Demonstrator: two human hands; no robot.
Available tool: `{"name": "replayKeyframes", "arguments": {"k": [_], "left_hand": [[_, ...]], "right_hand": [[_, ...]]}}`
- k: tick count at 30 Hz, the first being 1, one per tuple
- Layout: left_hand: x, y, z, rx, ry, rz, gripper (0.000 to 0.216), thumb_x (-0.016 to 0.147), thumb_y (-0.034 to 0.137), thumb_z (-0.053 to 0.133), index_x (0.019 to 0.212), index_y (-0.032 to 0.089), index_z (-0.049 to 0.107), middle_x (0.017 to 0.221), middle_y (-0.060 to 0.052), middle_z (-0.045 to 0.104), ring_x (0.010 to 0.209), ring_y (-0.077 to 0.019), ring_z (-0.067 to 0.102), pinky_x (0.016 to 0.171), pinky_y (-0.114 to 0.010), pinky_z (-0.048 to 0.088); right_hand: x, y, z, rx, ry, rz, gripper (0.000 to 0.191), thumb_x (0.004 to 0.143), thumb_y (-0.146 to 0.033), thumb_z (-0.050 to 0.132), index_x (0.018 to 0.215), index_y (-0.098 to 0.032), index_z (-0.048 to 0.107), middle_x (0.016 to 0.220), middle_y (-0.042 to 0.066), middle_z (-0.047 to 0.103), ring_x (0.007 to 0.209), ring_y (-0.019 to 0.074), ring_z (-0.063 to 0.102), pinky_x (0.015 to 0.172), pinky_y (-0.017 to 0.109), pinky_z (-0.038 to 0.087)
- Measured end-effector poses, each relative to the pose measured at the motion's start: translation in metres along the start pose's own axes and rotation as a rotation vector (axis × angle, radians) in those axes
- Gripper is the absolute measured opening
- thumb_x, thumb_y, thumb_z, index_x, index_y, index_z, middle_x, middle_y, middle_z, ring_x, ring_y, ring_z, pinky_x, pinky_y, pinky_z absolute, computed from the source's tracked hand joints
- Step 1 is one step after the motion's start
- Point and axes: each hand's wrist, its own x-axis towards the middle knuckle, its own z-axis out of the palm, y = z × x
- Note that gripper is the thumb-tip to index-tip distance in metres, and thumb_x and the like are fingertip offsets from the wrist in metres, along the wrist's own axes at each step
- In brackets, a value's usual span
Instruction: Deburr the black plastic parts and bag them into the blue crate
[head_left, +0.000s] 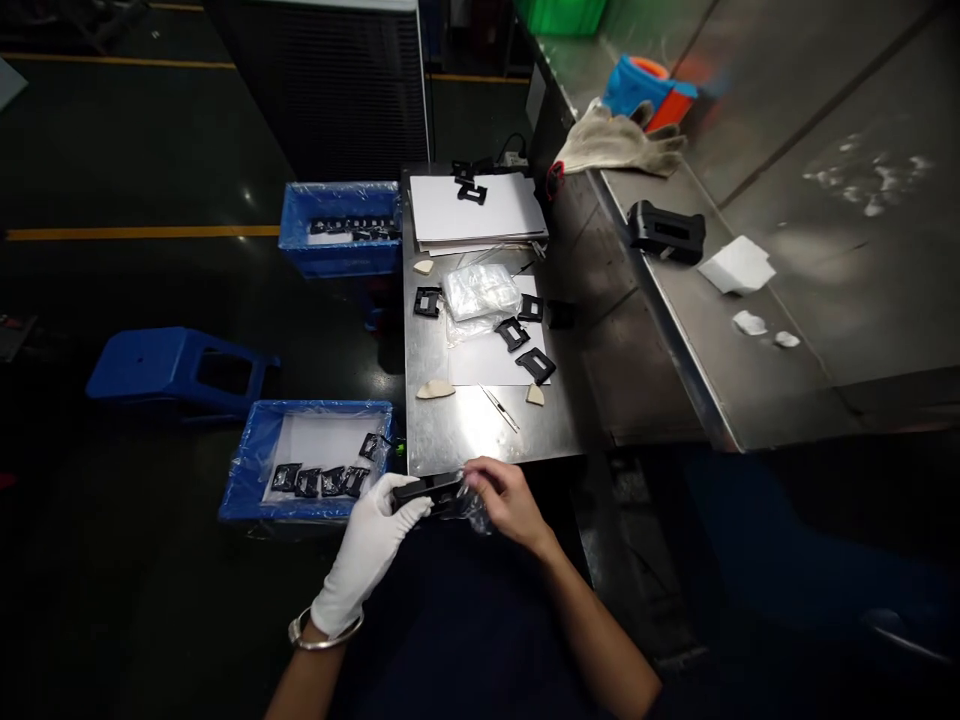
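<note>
My left hand (379, 535), in a white glove, grips a black plastic part (427, 490) by its left end, just off the table's near edge. At the part's other end my bare right hand (510, 500) pinches a clear plastic bag (476, 512), which hangs crumpled below the fingers. How far the bag covers the part I cannot tell. Several similar black frames with a slot, such as this one (535, 364), lie on the metal table (435, 440) beyond. A stack of clear bags (481, 291) rests among them, and a thin metal knife-like tool (499, 408) lies nearer to me.
To the left, a blue bin (240, 460) holds several bagged black parts; another blue bin (300, 230) stands farther back. A blue stool (150, 365) is on the floor. White sheets (480, 215) lie at the table's far end. On the right ledge are work gloves (619, 145) and a black block (666, 232).
</note>
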Motion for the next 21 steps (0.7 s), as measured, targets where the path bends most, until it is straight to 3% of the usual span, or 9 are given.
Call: {"name": "replayKeyframes", "arguments": {"k": [2,4,6,10,13,16,18,19,21], "left_hand": [[0.006,0.001,0.014,-0.038,0.053,-0.028,0.034,0.077,0.047,0.078,0.089,0.018,0.066,0.075,-0.001,0.069,0.073,-0.0179,0.067,0.071,-0.03,0.056],[0.011,0.005,0.026,-0.035,0.152,-0.022,0.036,0.077,0.048,0.078,0.091,0.018,0.066,0.076,-0.001,0.07,0.074,-0.0183,0.067,0.073,-0.031,0.056],[0.015,0.01,0.038,0.008,0.248,0.002,0.037,0.077,0.048,0.079,0.096,0.018,0.068,0.086,-0.003,0.072,0.081,-0.0198,0.069,0.078,-0.033,0.057],[0.017,0.024,0.064,0.239,0.394,0.142,0.029,0.079,0.044,0.079,0.088,0.02,0.067,0.086,-0.002,0.07,0.08,-0.0177,0.067,0.076,-0.031,0.055],[0.016,0.035,0.08,0.435,0.509,0.284,0.028,0.081,0.041,0.078,0.078,0.02,0.059,0.076,0.001,0.063,0.069,-0.0144,0.061,0.067,-0.028,0.051],[0.017,0.043,0.089,0.569,0.576,0.396,0.03,0.084,0.037,0.075,0.076,0.02,0.052,0.072,0.001,0.06,0.066,-0.0135,0.059,0.065,-0.028,0.049],[0.019,0.046,0.092,0.644,0.589,0.475,0.03,0.085,0.034,0.074,0.075,0.021,0.049,0.07,0.002,0.057,0.064,-0.0131,0.058,0.065,-0.028,0.049],[0.02,0.048,0.093,0.679,0.597,0.518,0.03,0.086,0.033,0.073,0.075,0.021,0.049,0.069,0.002,0.056,0.062,-0.0129,0.057,0.064,-0.028,0.048],[0.022,0.05,0.095,0.739,0.618,0.602,0.027,0.086,0.03,0.072,0.076,0.021,0.049,0.067,0.003,0.056,0.06,-0.0127,0.057,0.062,-0.027,0.048]], "right_hand": [[0.01,0.029,-0.03,-0.146,0.13,0.197,0.028,0.099,-0.036,0.046,0.105,-0.02,0.069,0.09,0.004,0.071,0.079,0.0178,0.067,0.075,0.029,0.052],[0.031,0.061,-0.064,-0.436,0.226,0.473,0.029,0.096,-0.036,0.047,0.105,-0.019,0.069,0.093,0.005,0.07,0.085,0.02,0.067,0.082,0.031,0.051],[0.058,0.093,-0.094,-0.549,0.272,0.602,0.037,0.094,-0.044,0.049,0.102,-0.013,0.069,0.104,0.015,0.068,0.097,0.0282,0.066,0.088,0.039,0.049],[0.111,0.14,-0.122,-0.628,0.295,0.675,0.051,0.092,-0.047,0.053,0.124,-0.008,0.059,0.13,0.026,0.055,0.108,0.0322,0.063,0.09,0.041,0.048],[0.13,0.155,-0.121,-0.617,0.214,0.643,0.041,0.089,-0.038,0.059,0.116,-0.007,0.061,0.123,0.024,0.06,0.105,0.0297,0.063,0.088,0.038,0.048],[0.126,0.141,-0.117,-0.57,0.145,0.589,0.033,0.09,-0.035,0.058,0.109,-0.009,0.062,0.103,0.017,0.068,0.095,0.0263,0.064,0.083,0.036,0.05],[0.112,0.11,-0.115,-0.496,0.112,0.492,0.03,0.093,-0.039,0.055,0.105,-0.013,0.063,0.094,0.01,0.069,0.085,0.0222,0.064,0.078,0.033,0.051],[0.101,0.088,-0.114,-0.441,0.097,0.408,0.028,0.094,-0.041,0.054,0.104,-0.016,0.064,0.092,0.006,0.07,0.082,0.0193,0.064,0.075,0.03,0.051],[0.079,0.038,-0.11,-0.207,0.086,0.025,0.025,0.093,-0.038,0.06,0.109,-0.019,0.066,0.096,0.005,0.071,0.082,0.0181,0.066,0.073,0.029,0.052]]}}
